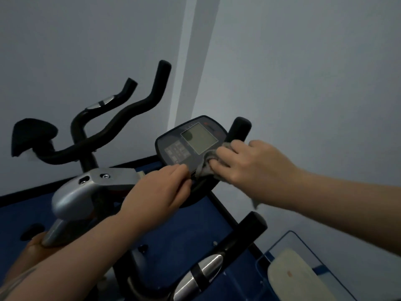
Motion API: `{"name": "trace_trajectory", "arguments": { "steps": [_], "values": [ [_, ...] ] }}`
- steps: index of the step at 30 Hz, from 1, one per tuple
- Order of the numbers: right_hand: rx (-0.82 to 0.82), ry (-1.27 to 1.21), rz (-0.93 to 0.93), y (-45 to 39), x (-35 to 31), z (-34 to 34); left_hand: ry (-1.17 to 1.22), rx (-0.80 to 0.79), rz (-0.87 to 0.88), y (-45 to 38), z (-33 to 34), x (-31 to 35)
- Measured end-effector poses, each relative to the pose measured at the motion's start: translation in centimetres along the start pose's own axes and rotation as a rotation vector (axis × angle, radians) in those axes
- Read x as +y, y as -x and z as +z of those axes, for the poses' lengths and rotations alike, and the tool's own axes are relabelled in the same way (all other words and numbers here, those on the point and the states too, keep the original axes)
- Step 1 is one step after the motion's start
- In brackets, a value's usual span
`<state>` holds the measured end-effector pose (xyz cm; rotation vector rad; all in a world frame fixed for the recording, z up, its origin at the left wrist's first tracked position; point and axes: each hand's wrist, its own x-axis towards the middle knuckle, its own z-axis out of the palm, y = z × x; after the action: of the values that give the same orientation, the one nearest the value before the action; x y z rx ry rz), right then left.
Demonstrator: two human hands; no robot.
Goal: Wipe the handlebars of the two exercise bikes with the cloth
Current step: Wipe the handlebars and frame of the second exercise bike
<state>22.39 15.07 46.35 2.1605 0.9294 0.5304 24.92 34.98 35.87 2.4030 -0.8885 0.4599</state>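
I have only the one head view, worn on the person and looking forward and down, tilted so the wall (pixel 303 72) corner leans across the frame. It sits close above the near bike's console (pixel 191 144), which lies about mid-frame, with both forearms reaching in from the bottom edge toward it. Left of and beyond the console stands the second bike's handlebar (pixel 121 120).
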Motion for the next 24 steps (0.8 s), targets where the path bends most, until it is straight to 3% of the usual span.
{"name": "trace_trajectory", "arguments": {
  "steps": [6, 9, 11, 13, 16, 19, 21, 24],
  "values": [
    [0.050, 0.071, 0.161, 0.2, 3.6, -1.4, -0.007, -0.008, -0.036, 0.1, 0.1, -0.1],
    [0.183, -0.022, 0.361, -0.3, 4.8, -2.0, -0.006, -0.011, -0.066, 0.2, 0.1, -0.1],
    [0.274, -0.180, 0.627, -0.5, 6.4, -2.0, -0.025, -0.004, -0.072, 0.2, 0.1, 0.0],
    [0.345, -0.500, 0.856, -0.7, 7.1, -1.2, -0.038, -0.003, -0.081, 0.2, 0.1, 0.2],
    [0.481, -0.974, 0.842, -2.6, 3.3, 0.7, -0.041, -0.007, -0.087, 0.2, 0.0, 0.2],
    [0.588, -1.150, 0.815, -4.1, 1.4, 1.9, -0.021, -0.001, -0.078, 0.2, 0.0, 0.2],
    [0.576, -1.202, 0.819, -4.4, 2.4, 2.3, -0.015, 0.010, -0.078, 0.1, -0.1, 0.4],
    [0.668, -1.492, 1.072, -4.3, 1.9, 3.0, -0.010, 0.010, -0.080, 0.1, -0.2, 0.4]
  ]
}}
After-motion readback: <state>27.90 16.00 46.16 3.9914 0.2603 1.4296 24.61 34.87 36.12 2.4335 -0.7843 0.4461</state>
